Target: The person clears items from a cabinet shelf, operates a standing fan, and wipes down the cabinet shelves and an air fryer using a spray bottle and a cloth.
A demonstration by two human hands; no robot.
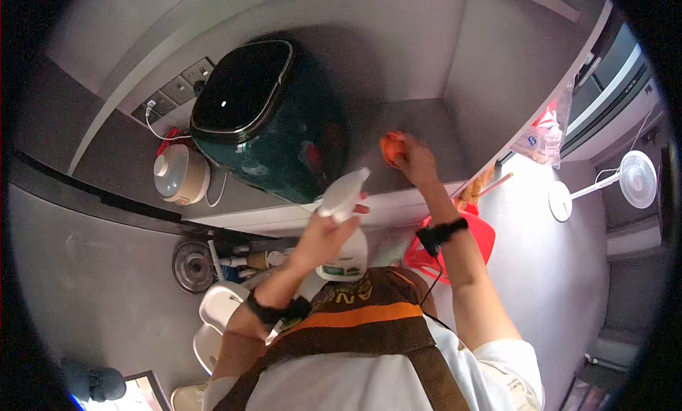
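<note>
My left hand (327, 237) is closed around the neck of a white spray bottle (346, 258) with a green-marked label. Its trigger head (344, 193) points up and away from me, beside the dark green appliance. My right hand (419, 162) grips a bunched orange cloth (391, 149) against or just above the grey shelf surface (426, 120). Left of both hands stands the dark green appliance (284, 148) with a glossy black top. Some of my left fingers are hidden behind the bottle.
A small beige cooker (181, 175) sits at the left, below wall sockets (177, 89) with a white cable. Below the shelf edge is a red plastic stool or basket (483, 237). A white fan (636, 178) and a hanging plastic bag (545, 134) are at the right.
</note>
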